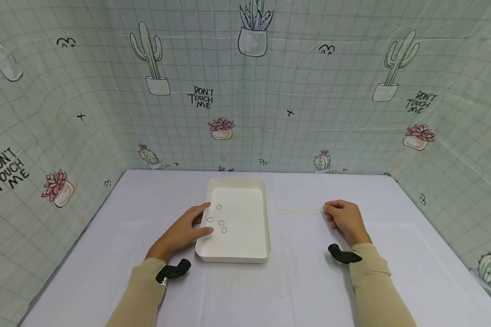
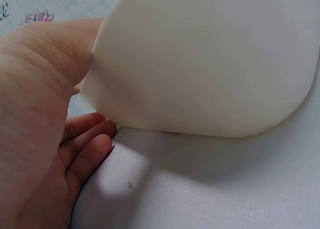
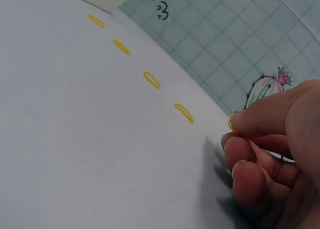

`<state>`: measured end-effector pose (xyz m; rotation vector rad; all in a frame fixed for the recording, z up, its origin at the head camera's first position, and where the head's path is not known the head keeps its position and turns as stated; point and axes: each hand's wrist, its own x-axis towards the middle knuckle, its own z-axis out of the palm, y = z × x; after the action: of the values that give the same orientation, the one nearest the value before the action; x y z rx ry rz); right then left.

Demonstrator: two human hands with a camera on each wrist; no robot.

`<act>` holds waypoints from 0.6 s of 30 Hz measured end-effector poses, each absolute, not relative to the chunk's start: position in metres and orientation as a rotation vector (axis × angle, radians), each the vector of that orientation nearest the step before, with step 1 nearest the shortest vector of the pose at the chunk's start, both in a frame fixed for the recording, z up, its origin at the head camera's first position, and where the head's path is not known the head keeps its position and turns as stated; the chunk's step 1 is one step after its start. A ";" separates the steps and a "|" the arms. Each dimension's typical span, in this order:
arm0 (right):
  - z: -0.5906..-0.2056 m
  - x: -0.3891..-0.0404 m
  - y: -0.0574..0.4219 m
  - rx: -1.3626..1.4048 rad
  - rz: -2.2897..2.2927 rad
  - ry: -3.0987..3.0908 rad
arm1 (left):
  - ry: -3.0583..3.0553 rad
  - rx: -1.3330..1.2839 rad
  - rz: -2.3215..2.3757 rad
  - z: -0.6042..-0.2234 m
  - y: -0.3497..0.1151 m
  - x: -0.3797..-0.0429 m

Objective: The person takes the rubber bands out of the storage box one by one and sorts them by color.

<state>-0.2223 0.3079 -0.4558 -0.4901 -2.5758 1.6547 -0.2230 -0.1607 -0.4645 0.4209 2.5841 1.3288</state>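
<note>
My left hand (image 1: 182, 229) holds the left side of a white rectangular tray (image 1: 247, 218), its thumb over the rim. In the left wrist view, the fingers (image 2: 95, 151) curl low by the tray's outer wall. Several small dark-blue rubber bands (image 1: 221, 222) lie inside the tray near that hand. To the right of the tray, my right hand (image 1: 348, 221) pinches a small yellow rubber band (image 3: 231, 123) between thumb and index finger, close over the table. More yellow rubber bands (image 3: 151, 80) lie in a spaced row leading from the tray to this hand.
A white cloth (image 1: 294, 281) covers the table. Behind it and at both sides hangs a pale grid-patterned curtain (image 1: 270, 91) printed with cacti. Each wrist wears a black camera mount (image 1: 173, 271) over a beige sleeve (image 1: 378, 286).
</note>
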 end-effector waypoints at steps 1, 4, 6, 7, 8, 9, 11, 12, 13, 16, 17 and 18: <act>-0.456 -0.222 0.309 -0.499 1.635 -2.590 | 2.581 0.423 1.334 -0.464 -0.161 -0.223; -0.455 -0.223 0.311 -0.529 1.599 -2.610 | 2.568 0.433 1.340 -0.463 -0.162 -0.223; -0.455 -0.223 0.311 -0.537 1.591 -2.607 | 2.563 0.438 1.347 -0.462 -0.163 -0.223; -0.455 -0.224 0.310 -0.538 1.584 -2.605 | 2.561 0.431 1.349 -0.462 -0.163 -0.223; -0.456 -0.224 0.310 -0.539 1.576 -2.602 | 2.565 0.437 1.344 -0.462 -0.163 -0.223; -0.457 -0.224 0.309 -0.538 1.565 -2.600 | 2.568 0.437 1.341 -0.461 -0.163 -0.224; -0.459 -0.225 0.308 -0.530 1.535 -2.605 | 2.571 0.441 1.336 -0.461 -0.163 -0.224; -0.460 -0.225 0.308 -0.526 1.513 -2.609 | 2.572 0.441 1.332 -0.461 -0.163 -0.224; -0.461 -0.224 0.307 -0.522 1.489 -2.615 | 2.577 0.446 1.327 -0.461 -0.162 -0.224; -0.464 -0.223 0.306 -0.508 1.404 -2.647 | 2.577 0.441 1.319 -0.463 -0.162 -0.223; -0.464 -0.223 0.305 -0.503 1.374 -2.660 | 2.576 0.431 1.320 -0.463 -0.161 -0.223; -0.464 -0.222 0.305 -0.497 1.352 -2.671 | 2.580 0.429 1.315 -0.464 -0.161 -0.223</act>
<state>-0.2222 0.3047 -0.4643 -0.4974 -2.6709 1.3525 -0.2229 -0.1608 -0.4637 0.4291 2.5803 1.3150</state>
